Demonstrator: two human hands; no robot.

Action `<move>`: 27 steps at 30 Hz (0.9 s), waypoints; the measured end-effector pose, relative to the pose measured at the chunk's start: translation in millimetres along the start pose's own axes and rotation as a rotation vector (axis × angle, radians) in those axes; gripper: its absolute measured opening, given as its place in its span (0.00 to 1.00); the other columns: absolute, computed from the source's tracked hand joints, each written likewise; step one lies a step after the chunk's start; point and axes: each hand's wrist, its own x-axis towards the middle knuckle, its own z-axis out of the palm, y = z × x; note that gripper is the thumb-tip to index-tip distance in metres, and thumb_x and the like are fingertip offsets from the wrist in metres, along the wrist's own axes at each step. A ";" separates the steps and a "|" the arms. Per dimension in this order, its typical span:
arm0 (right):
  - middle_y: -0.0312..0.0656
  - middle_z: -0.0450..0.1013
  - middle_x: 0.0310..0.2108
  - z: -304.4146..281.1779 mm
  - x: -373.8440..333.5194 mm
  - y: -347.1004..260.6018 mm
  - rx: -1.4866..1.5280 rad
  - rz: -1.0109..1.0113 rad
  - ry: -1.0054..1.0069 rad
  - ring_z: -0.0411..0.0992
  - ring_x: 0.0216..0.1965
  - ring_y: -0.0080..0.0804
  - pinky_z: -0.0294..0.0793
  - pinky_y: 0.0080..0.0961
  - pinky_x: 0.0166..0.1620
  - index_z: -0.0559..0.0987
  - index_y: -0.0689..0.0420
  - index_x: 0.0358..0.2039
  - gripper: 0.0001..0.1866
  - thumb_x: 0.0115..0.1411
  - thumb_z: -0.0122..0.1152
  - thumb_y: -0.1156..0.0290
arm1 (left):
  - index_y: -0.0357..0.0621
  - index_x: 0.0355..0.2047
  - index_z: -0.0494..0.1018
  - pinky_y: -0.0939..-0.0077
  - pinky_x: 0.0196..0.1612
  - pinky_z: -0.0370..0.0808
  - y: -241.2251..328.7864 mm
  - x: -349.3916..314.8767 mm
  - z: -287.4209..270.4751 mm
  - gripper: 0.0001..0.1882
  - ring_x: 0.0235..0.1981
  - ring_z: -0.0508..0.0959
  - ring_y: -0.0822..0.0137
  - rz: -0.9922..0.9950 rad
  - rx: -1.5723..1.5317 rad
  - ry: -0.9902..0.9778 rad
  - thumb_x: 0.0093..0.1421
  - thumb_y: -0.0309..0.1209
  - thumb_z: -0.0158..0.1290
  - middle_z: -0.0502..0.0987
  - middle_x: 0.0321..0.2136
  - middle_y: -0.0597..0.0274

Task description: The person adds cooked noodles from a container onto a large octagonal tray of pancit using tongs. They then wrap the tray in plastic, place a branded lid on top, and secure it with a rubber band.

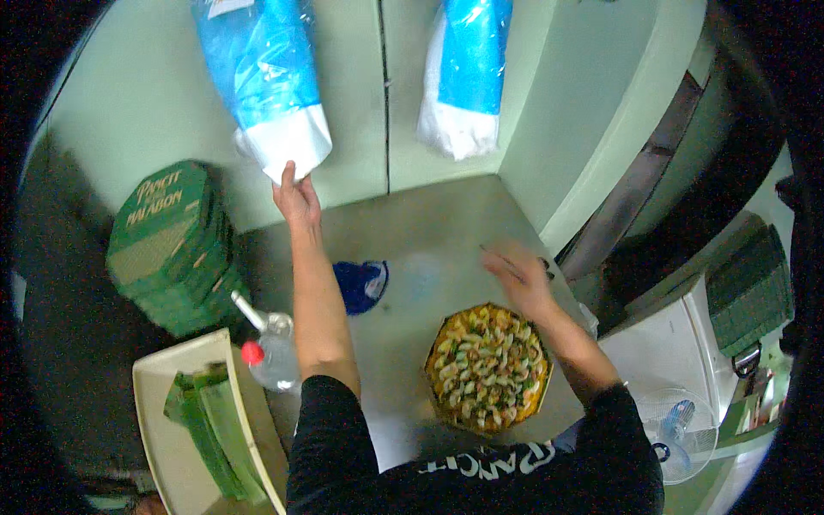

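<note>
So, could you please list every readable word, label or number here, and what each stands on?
Wording left uncopied:
Green box: pale lettering on top.
Black shirt: white lettering.
Left wrapped packet: label too small to read.
Dark blue item: pale patch, too blurred.

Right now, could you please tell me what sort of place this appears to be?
Probably a takeaway kitchen or food-packing area: garnished food sits on the table, with stacked green boxes and long green leaves off to the left.

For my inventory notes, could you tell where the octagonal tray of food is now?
In the head view, the octagonal tray of food is right of centre on the grey table, below the right hand and above the black shirt.
</note>
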 end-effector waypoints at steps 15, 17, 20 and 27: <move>0.40 0.74 0.25 128.2 271.7 -180.1 0.542 -0.411 -0.147 0.70 0.27 0.30 0.70 0.26 0.33 0.80 0.56 0.31 0.12 0.54 0.62 0.60 | 0.37 0.53 0.59 0.62 0.50 0.73 142.5 -83.5 101.2 0.19 0.50 0.72 0.58 0.170 -0.012 -0.186 0.62 0.24 0.45 0.68 0.49 0.52; 0.39 0.74 0.25 126.6 273.0 -178.5 0.631 -0.361 -0.185 0.68 0.26 0.23 0.69 0.22 0.32 0.80 0.56 0.33 0.11 0.55 0.62 0.62 | 0.36 0.53 0.58 0.61 0.51 0.73 142.5 -84.0 101.4 0.18 0.50 0.72 0.57 0.170 -0.013 -0.170 0.63 0.24 0.42 0.68 0.49 0.51; 0.36 0.74 0.24 127.2 267.6 -173.8 0.505 -0.514 -0.109 0.68 0.26 0.21 0.68 0.21 0.31 0.80 0.58 0.31 0.11 0.56 0.62 0.63 | 0.35 0.53 0.58 0.60 0.52 0.73 139.5 -88.1 104.5 0.17 0.50 0.71 0.56 0.182 -0.040 -0.225 0.64 0.25 0.40 0.67 0.50 0.49; 0.41 0.73 0.29 111.2 266.6 -175.7 0.667 -0.261 -0.138 0.71 0.32 0.33 0.70 0.28 0.36 0.78 0.57 0.29 0.12 0.52 0.64 0.61 | 0.38 0.55 0.55 0.57 0.52 0.72 131.8 -97.9 119.9 0.18 0.52 0.70 0.55 0.223 0.012 -0.153 0.65 0.26 0.40 0.66 0.50 0.49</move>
